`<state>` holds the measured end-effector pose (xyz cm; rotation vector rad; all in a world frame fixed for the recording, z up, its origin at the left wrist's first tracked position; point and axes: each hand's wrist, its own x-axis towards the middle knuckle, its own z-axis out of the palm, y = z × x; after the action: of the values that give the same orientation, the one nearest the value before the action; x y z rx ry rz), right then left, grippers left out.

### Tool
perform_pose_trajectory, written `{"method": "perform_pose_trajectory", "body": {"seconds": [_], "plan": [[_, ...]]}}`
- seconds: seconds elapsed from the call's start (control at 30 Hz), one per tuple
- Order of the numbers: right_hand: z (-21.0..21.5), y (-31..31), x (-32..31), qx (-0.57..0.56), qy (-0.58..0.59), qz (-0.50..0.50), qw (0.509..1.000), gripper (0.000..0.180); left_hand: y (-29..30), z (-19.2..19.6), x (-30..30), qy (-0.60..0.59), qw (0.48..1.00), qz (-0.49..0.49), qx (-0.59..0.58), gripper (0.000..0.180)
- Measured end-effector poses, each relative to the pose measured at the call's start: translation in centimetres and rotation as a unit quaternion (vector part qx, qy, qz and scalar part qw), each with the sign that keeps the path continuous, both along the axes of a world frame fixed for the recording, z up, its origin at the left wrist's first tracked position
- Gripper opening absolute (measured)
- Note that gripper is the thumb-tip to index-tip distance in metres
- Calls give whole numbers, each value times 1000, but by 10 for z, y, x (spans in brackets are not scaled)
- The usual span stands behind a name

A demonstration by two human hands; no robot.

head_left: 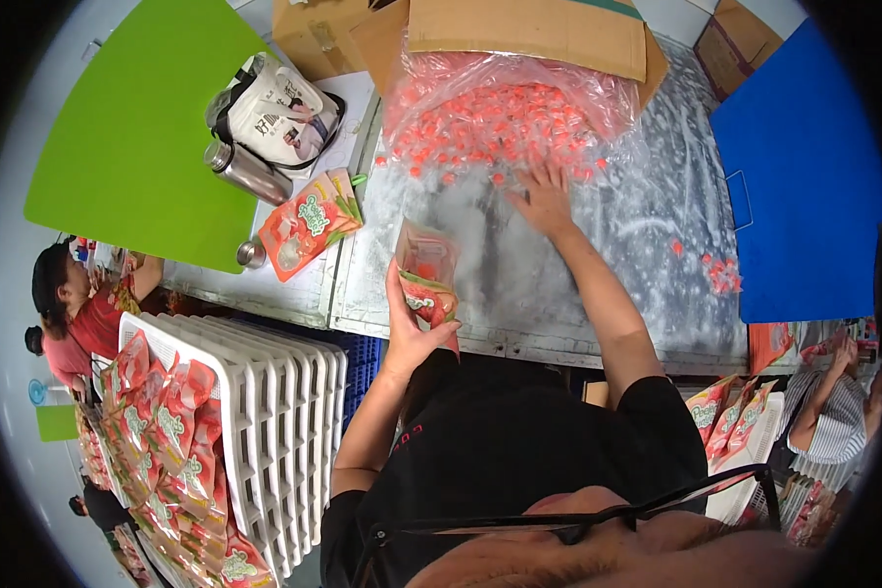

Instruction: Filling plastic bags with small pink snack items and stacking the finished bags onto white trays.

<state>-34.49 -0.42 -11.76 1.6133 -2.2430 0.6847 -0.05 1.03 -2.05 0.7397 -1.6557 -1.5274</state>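
Left hand (408, 344) is closing its fingers and thumb around the lower part of a pouch (429, 294) above the near edge of the table (500, 274), and the pouch is pointing its open mouth away from the wrist, its long axis running forward toward the cardboard box (529, 29) beyond the grip. Ahead and to the right of that grip, the right hand (542, 199) is holding its fingers spread beside the heap of small red pieces (495, 122), the blur hiding whether they are touching any.
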Motion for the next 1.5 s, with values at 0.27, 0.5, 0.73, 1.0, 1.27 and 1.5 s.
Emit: {"method": "perform_pose_trajectory", "body": {"seconds": [0.27, 0.5, 0.73, 1.0, 1.27, 1.5], "plan": [[-4, 59, 25, -106, -316, 169, 928, 39, -2, 13, 13, 0, 999, -34, 17, 122], [2, 81, 0, -29, -281, 41, 958, 38, 3, 9, 24, -9, 1000, -18, 14, 125], [4, 77, 4, 91, -127, 77, 985, 40, 3, 5, 32, -4, 1000, -6, 3, 127], [-6, 98, -8, 2, -214, 3, 977, 39, 3, 8, 36, -15, 1000, 6, 7, 127], [-3, 114, -22, -13, -262, -4, 965, 46, 5, 10, 33, -7, 1000, 7, 14, 126], [14, 93, 17, 48, -134, 93, 985, 46, 6, 13, 34, 4, 999, 6, 37, 125]]}}
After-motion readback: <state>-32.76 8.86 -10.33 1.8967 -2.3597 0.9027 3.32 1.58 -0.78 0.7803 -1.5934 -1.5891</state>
